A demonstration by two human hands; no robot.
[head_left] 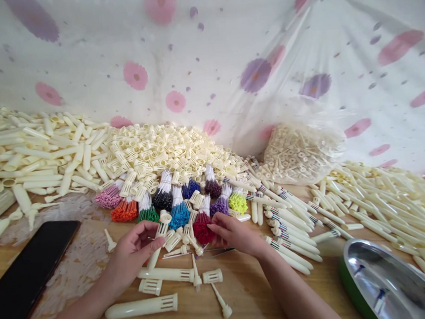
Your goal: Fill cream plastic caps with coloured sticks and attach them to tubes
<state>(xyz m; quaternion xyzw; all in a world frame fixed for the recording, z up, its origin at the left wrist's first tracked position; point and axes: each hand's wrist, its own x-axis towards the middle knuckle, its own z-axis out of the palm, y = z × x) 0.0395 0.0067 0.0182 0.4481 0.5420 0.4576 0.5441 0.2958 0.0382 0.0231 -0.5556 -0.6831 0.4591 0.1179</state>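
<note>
My left hand pinches a cream slotted plastic pen barrel between thumb and fingers, tilted, its capped end up. My right hand is closed at the edge of a dark red bundle of thin pen refills; whatever its fingertips pinch is hidden. More banded refill bundles stand around it, among them blue, green, orange, purple and yellow-green. Close in front lie a long slotted barrel, a short slotted sleeve and a pointed cream piece.
Cream barrels and slotted sleeves are heaped at the back. A clear bag of small parts stands behind barrels with coloured slots. A black phone lies left, a green-sided metal tray right.
</note>
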